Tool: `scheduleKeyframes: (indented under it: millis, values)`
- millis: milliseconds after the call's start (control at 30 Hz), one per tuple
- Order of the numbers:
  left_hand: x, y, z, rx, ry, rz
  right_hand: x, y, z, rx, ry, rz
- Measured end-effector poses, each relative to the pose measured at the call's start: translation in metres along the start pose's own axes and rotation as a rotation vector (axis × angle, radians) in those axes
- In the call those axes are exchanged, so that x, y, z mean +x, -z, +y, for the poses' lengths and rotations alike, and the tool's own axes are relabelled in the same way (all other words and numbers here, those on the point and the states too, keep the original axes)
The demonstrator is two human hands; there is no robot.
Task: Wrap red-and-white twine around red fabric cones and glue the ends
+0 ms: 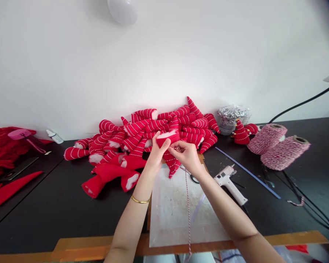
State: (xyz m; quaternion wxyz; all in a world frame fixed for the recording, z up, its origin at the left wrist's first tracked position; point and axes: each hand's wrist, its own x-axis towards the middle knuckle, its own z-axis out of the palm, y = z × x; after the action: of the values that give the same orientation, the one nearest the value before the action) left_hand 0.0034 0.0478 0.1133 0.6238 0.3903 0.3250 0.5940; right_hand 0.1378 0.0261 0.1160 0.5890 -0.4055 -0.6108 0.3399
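My left hand (159,155) grips a short red stuffed fabric cone (167,138), with white filling showing at its open end. My right hand (185,156) pinches red-and-white twine (186,204) against that cone, and the strand hangs down over a plastic sheet (178,215). Just behind my hands lies a heap of red fabric cones (142,128) with white stitched stripes, many stuffed with white filling. Some plain red cones (111,174) lie at the heap's front edge.
To the right are a white hot glue gun (228,183), a blue ruler (248,173), and two large twine spools (276,148). A small red cone tree (240,133) stands near a tinsel-filled container (233,118). Red cloth (5,153) and a phone (18,168) lie left on the black table (44,219).
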Motion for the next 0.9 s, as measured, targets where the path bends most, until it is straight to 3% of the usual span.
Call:
scheduleKeyframes:
  millis: [100,233,467,700,900]
  values:
    - [0.000,-0.001,0.001,0.043,-0.002,0.009,0.000,0.001,-0.006,0.082,-0.065,-0.123]
    - [-0.001,-0.001,0.009,0.045,-0.002,0.033,0.006,0.015,-0.010,0.211,-0.193,-0.175]
    - [-0.008,-0.002,0.022,-0.042,0.085,-0.058,0.013,0.031,-0.001,0.394,-0.306,-0.173]
    - [-0.013,-0.003,0.022,-0.111,0.150,-0.171,0.014,0.025,-0.001,0.487,-0.347,-0.164]
    - [-0.009,0.000,0.018,-0.128,0.212,-0.221,0.014,0.020,0.000,0.479,-0.327,-0.084]
